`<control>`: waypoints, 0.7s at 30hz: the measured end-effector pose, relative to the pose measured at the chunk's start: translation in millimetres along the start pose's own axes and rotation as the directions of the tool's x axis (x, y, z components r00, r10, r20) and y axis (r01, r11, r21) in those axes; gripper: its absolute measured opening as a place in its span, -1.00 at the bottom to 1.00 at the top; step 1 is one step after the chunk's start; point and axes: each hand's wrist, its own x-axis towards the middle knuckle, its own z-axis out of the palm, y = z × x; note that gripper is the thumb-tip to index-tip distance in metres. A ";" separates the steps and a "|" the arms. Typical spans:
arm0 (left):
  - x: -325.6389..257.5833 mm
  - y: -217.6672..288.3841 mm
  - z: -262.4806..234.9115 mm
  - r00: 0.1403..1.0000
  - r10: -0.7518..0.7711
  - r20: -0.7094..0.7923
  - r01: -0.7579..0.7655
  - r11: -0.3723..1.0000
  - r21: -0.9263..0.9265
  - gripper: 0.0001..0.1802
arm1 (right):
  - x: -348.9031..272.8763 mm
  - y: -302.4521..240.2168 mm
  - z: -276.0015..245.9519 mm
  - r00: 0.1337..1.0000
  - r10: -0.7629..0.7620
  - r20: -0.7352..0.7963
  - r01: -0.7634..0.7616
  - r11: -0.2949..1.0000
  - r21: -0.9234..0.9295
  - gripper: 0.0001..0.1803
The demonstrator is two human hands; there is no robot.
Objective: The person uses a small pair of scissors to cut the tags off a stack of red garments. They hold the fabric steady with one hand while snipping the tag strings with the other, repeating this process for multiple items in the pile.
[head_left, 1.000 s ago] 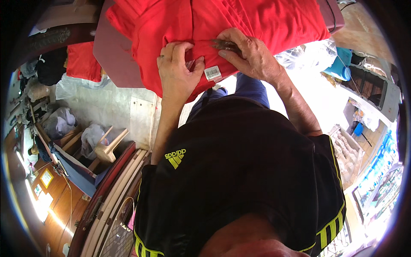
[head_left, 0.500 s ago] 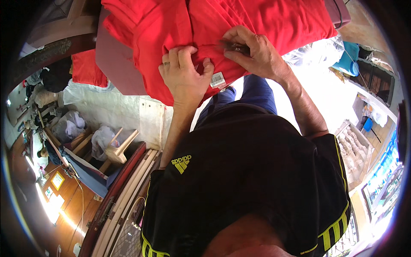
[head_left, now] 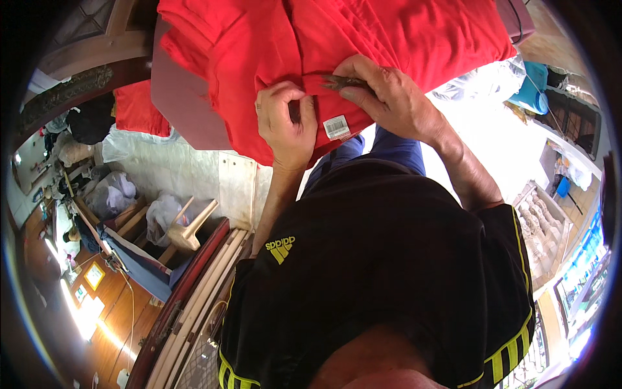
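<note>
Red fabric garments (head_left: 246, 45) lie in a layered heap on a mauve tabletop (head_left: 184, 97) in front of me. My left hand (head_left: 287, 126) is closed, thumb and forefinger pinching a bit of the red fabric near its front edge. In my right hand (head_left: 398, 100) is a small dark pair of thread snips (head_left: 342, 83). Its blades point left toward the pinching fingers and lie just over the cloth. A white barcode label (head_left: 336, 128) shows on the fabric between the hands, close to the edge above my legs.
Another red cloth (head_left: 139, 109) hangs left of the tabletop. Below it are plastic bags (head_left: 165, 217) and a pale wooden piece (head_left: 188, 236) in an open frame. Clear plastic (head_left: 486, 84) and a blue container (head_left: 531, 91) are at the right. A tray of pale turned pieces (head_left: 538, 220) sits lower right.
My left fingers have curled in from a spread position into a tight pinch. The snips now show more plainly, their tips nearer the left hand. The whole view has shifted slightly.
</note>
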 end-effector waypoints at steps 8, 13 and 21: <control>-2.2 -0.4 -1.1 0.996 0.076 -0.042 -0.075 0.997 0.024 -0.76 | -1.6 -2.7 11.3 0.999 0.021 -0.032 -0.023 0.999 -0.049 -0.76; -2.6 -2.6 -0.9 0.994 0.098 -0.041 -0.096 0.994 0.048 -0.77 | -0.5 2.2 10.3 0.998 -0.052 -0.043 0.049 0.997 -0.067 -0.76; -1.1 -3.1 0.0 0.989 0.142 -0.036 -0.140 0.988 0.065 -0.70 | 1.9 12.8 18.3 0.970 -0.202 -0.134 0.187 0.976 -0.112 -0.75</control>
